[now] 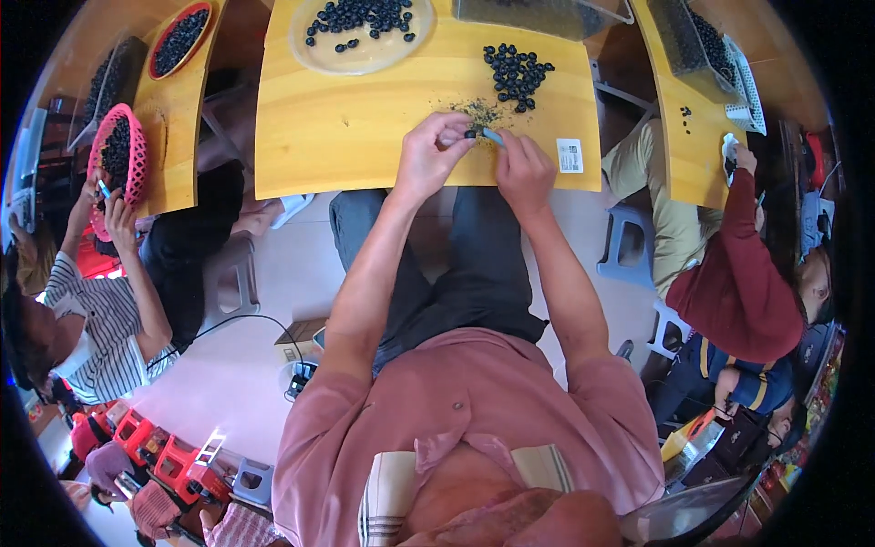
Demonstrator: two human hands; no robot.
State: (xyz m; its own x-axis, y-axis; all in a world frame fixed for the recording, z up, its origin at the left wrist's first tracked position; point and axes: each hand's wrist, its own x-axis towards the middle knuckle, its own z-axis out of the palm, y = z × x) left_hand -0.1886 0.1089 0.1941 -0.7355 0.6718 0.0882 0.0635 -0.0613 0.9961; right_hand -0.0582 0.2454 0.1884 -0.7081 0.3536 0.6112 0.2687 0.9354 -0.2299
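Over the near part of the yellow table (pixel 355 128), my left hand (pixel 427 157) pinches a small black round piece (pixel 470 134) between thumb and fingertips. My right hand (pixel 526 173) grips a slim light-blue tool (pixel 492 136); its tip meets the black piece, and its kind is too small to tell. Dark crumbs (pixel 474 112) lie scattered just beyond my fingers. Farther back on the right sits a loose heap of shiny black round pieces (pixel 518 77). More of them rest on a round pale tray (pixel 314 56) at the far left.
A clear bin (pixel 529 18) stands at the table's far edge. A white printed label (pixel 570 156) is near the right corner. At the left table a person works beside a pink basket (pixel 137 150); another person in a maroon sleeve (pixel 734 264) sits at the right table.
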